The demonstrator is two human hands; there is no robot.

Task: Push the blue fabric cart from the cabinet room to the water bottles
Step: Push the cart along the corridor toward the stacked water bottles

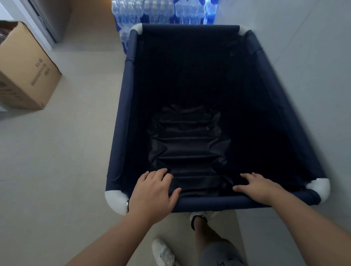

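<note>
Left hand [154, 189]: fingers draped over the near top rail of the blue fabric cart [124, 101], thumb hooked inside, a loose grasp on the padded bar. Right hand [256, 187]: fingers spread flat across the same rail, pressing more than clenching; whether they curl under is hidden.

The rail reads as a stiff tube sleeved in cloth, joined by white corner pieces [321, 186]. Walls and floor are soft fabric, the dark liner wrinkled and sagging. The bin holds nothing, so I judge it light and liable to skew or rack if pushed from one corner. The two-hand hold on the near rail, either side of centre, looks the right place. Cloth sleeve may slip round the tube.

Floor [46, 166]: pale, smooth, hard tile, level, easy rolling; wheels not visible. A plain wall runs close along the cart's right side. Cardboard box [21, 67] stands well off to the left. Water bottles [156, 7], shrink-wrapped packs stacked high, sit just beyond the far rail, likely near touching. Task looks almost complete.
</note>
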